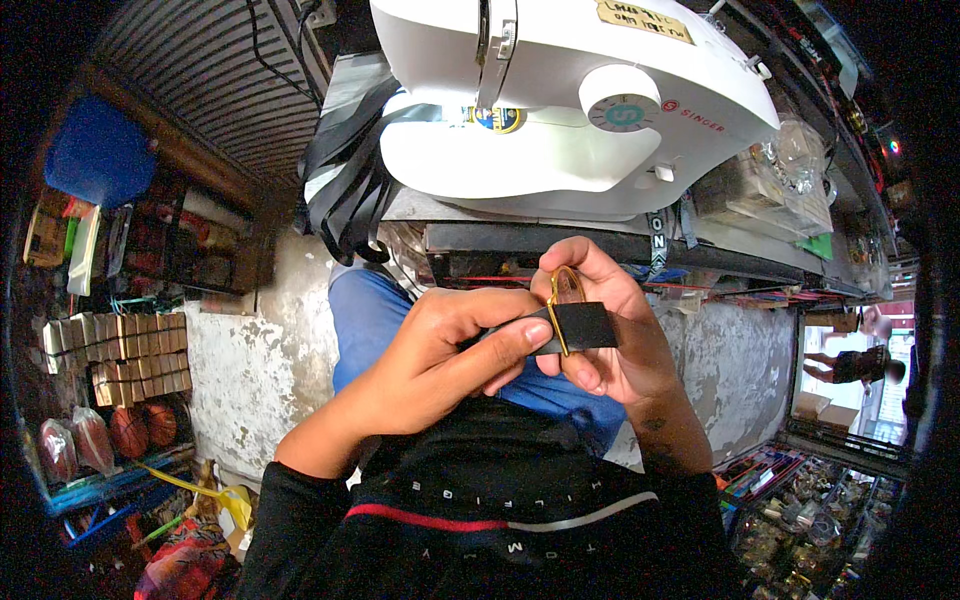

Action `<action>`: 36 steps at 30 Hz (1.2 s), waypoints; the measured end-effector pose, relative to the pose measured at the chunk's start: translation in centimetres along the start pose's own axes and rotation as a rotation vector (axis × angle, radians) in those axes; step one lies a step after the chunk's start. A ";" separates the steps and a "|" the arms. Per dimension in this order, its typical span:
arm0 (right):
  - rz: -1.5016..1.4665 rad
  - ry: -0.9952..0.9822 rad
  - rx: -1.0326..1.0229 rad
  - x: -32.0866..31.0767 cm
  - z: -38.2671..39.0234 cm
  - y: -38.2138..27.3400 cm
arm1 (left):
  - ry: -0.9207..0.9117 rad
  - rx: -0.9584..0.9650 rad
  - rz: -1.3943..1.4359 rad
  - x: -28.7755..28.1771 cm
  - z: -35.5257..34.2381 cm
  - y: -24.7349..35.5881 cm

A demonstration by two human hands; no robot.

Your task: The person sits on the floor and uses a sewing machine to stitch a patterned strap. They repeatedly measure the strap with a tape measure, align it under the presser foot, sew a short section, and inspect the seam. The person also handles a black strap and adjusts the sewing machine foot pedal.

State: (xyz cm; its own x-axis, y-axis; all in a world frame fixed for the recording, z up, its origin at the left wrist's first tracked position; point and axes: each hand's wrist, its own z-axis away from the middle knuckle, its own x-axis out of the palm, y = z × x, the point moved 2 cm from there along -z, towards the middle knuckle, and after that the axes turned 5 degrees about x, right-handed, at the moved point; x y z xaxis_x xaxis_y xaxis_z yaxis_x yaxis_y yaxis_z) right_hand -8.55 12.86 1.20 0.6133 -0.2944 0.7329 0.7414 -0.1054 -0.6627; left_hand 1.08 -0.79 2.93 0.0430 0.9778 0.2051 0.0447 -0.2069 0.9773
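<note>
Black strap (588,326): above blue trousers (365,312), long axis left-to-right, end pointing right
Gold buckle (556,322): crossing the strap, loop toward the view's top
Left hand (465,345): pinching strap, thumb uppermost
Right hand (628,335): palm facing camera, curled fingers holding buckle

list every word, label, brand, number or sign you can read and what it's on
Wording isn't copied here; this is where it stands.
White sewing machine: red lettering and emblem.
Its dial: green emblem; surrounding marks too small to read.
Tan label on top: dark lettering.
Black shirt: white letters around the stripe.
Hanging dark band: light letters.
Held black strap: no lettering visible.
</note>
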 end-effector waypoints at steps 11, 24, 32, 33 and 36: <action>0.046 -0.058 0.024 0.3 0.2 0.1 | -0.142 -0.117 0.018 -0.6 0.1 0.9; 0.059 -0.021 0.043 0.1 0.4 0.3 | -0.199 0.005 -0.067 -0.6 -0.4 0.6; 0.419 0.199 -0.054 0.5 0.8 -0.3 | -0.140 0.061 -0.154 -1.0 -0.4 0.9; 0.504 0.260 -0.084 0.6 1.0 -0.4 | -0.115 0.086 -0.191 -1.1 -0.5 1.0; 0.782 0.320 -0.212 1.1 1.6 -0.8 | -0.159 0.174 -0.438 -1.2 -0.7 1.1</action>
State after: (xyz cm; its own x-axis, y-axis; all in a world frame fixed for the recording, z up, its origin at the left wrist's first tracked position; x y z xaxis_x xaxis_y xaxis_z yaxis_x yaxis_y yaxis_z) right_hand -8.05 14.12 2.74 0.7956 -0.6059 -0.0016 0.0537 0.0731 -0.9959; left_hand 0.40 -2.17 3.83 0.1335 0.9599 -0.2465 0.2582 0.2064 0.9438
